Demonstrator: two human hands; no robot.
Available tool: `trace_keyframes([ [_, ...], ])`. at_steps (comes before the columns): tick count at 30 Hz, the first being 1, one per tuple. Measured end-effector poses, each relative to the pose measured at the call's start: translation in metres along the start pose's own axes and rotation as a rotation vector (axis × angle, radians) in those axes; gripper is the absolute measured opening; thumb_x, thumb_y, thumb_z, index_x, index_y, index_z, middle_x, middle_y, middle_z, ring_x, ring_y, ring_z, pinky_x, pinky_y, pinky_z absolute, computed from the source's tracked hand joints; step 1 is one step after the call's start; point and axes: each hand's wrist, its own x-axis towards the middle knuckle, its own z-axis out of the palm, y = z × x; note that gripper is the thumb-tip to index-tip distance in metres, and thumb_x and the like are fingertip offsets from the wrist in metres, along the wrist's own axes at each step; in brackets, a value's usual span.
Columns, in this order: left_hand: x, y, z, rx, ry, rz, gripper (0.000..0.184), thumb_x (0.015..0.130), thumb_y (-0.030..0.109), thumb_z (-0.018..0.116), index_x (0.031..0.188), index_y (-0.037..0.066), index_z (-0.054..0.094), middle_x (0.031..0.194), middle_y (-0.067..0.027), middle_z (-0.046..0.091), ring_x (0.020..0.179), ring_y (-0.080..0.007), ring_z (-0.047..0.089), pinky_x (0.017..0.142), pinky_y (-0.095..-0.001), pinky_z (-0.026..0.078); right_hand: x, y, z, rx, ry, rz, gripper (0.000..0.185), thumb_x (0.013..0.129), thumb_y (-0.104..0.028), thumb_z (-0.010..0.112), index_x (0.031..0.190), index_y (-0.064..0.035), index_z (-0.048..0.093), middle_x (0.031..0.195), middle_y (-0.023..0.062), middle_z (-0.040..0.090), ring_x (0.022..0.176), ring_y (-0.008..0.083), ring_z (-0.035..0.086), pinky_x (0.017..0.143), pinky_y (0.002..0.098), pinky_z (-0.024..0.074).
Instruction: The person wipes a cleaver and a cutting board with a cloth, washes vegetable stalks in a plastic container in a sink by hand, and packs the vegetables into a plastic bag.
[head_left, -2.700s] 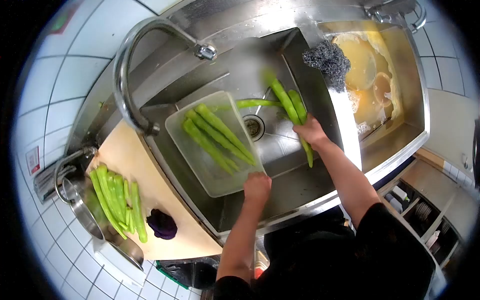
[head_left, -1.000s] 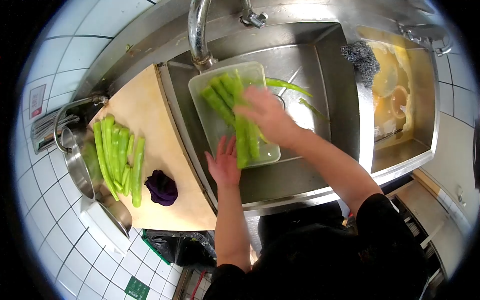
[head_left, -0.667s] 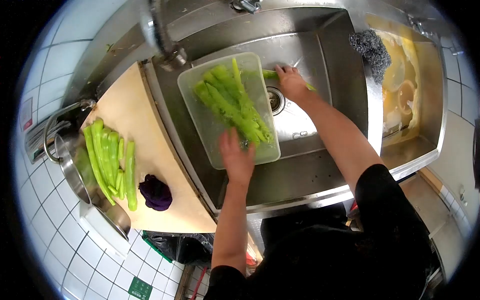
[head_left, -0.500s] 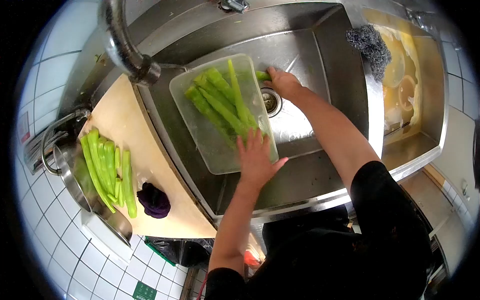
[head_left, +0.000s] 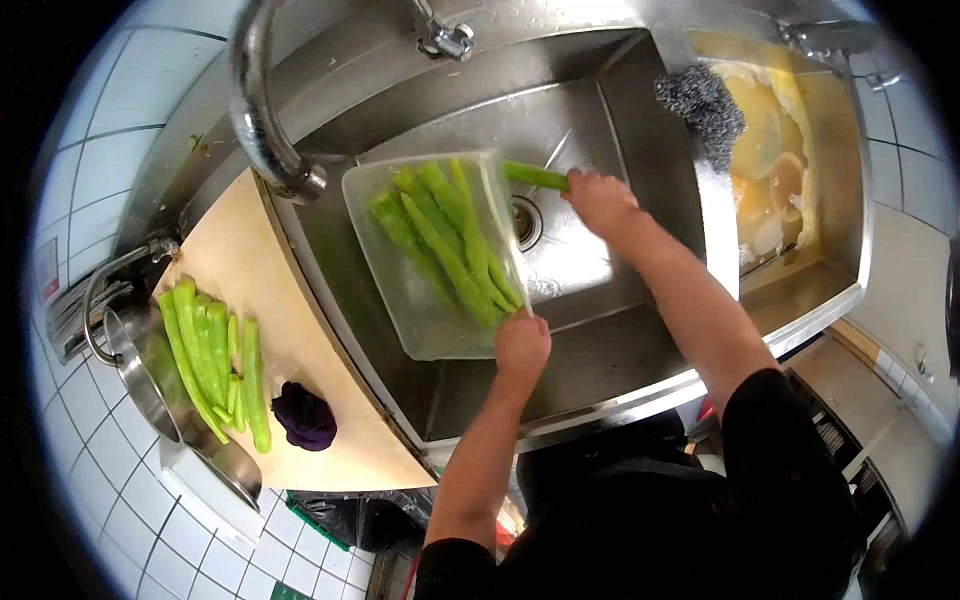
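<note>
Several green peppers (head_left: 440, 240) lie in a translucent plastic tub (head_left: 400, 330), which stands tilted in the metal sink (head_left: 590, 345). At the tub's near right corner, my left hand (head_left: 522, 343) is closed on the rim. My right hand (head_left: 602, 205) has its fingers wrapped round the end of one long green pepper (head_left: 537, 176), right of the tub and above the drain (head_left: 525, 222). That pepper's other end is hidden behind the tub's wall.
On the wooden board (head_left: 320, 440) at the left lie more green peppers (head_left: 205, 350) and a dark purple cloth (head_left: 303, 416). A faucet (head_left: 265, 120) arches over the tub. Steel wool (head_left: 703, 105) sits beside the second basin (head_left: 845, 215), which holds yellowish liquid.
My left hand has gone from spread fingers over the peppers to a grip on the tub's rim. My right hand has drawn the pepper a little to the right, away from the tub.
</note>
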Motion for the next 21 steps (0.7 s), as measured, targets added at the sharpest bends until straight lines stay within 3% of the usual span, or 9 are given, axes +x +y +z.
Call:
trace_keyframes([
  [3,-0.006,0.001,-0.004,0.001,-0.059,-0.003,0.029,0.093,0.027,0.058,0.083,0.001,0.066,0.076,-0.0210,0.068,0.070,-0.0377,0.069,0.069,-0.0466,0.058,-0.023,-0.010,-0.006,0.055,-0.063,0.160,0.032,0.101,-0.032,0.054,0.110,-0.0017,0.057,0.094,0.0222,0.071,0.092,0.0406,0.070,0.081,0.0509,0.0559],
  [11,-0.030,-0.012,-0.016,-0.072,-0.038,0.091,0.030,0.092,0.026,0.056,0.083,0.000,0.068,0.076,-0.0199,0.069,0.071,-0.0383,0.069,0.071,-0.0477,0.057,-0.051,0.003,-0.017,-0.060,-0.060,0.167,0.034,0.099,-0.033,0.057,0.112,-0.0024,0.058,0.101,0.0234,0.071,0.095,0.0408,0.070,0.081,0.0505,0.0563],
  [16,-0.037,-0.009,-0.035,-0.218,-0.128,0.005,0.027,0.089,0.023,0.057,0.079,0.001,0.070,0.076,-0.0208,0.069,0.071,-0.0391,0.069,0.071,-0.0487,0.056,-0.065,-0.007,-0.066,-0.266,-0.120,0.156,0.020,0.093,-0.013,0.056,0.110,-0.0021,0.060,0.102,0.0245,0.070,0.095,0.0415,0.070,0.080,0.0509,0.0567],
  [18,-0.030,-0.011,-0.048,-0.245,-0.180,0.162,0.031,0.093,0.024,0.055,0.092,-0.003,0.069,0.080,-0.0230,0.069,0.072,-0.0391,0.068,0.072,-0.0534,0.054,-0.056,0.015,-0.066,-0.376,-0.100,0.170,0.022,0.096,-0.013,0.050,0.109,-0.0017,0.063,0.105,0.0248,0.071,0.100,0.0385,0.071,0.082,0.0499,0.0584],
  [19,-0.023,-0.013,-0.044,-0.251,-0.162,0.094,0.026,0.090,0.021,0.056,0.086,-0.001,0.070,0.080,-0.0223,0.069,0.074,-0.0389,0.069,0.072,-0.0520,0.055,-0.069,0.013,-0.086,-0.299,-0.013,0.197,0.021,0.097,-0.017,0.053,0.110,-0.0023,0.061,0.101,0.0238,0.071,0.097,0.0396,0.071,0.080,0.0505,0.0580],
  [21,-0.006,0.000,-0.020,-0.297,-0.153,0.034,0.021,0.084,0.015,0.059,0.072,0.003,0.071,0.082,-0.0209,0.071,0.076,-0.0385,0.070,0.071,-0.0492,0.056,-0.094,0.020,-0.115,-0.499,-0.011,0.040,0.028,0.097,-0.025,0.060,0.113,-0.0019,0.057,0.090,0.0199,0.070,0.088,0.0389,0.070,0.078,0.0472,0.0577],
])
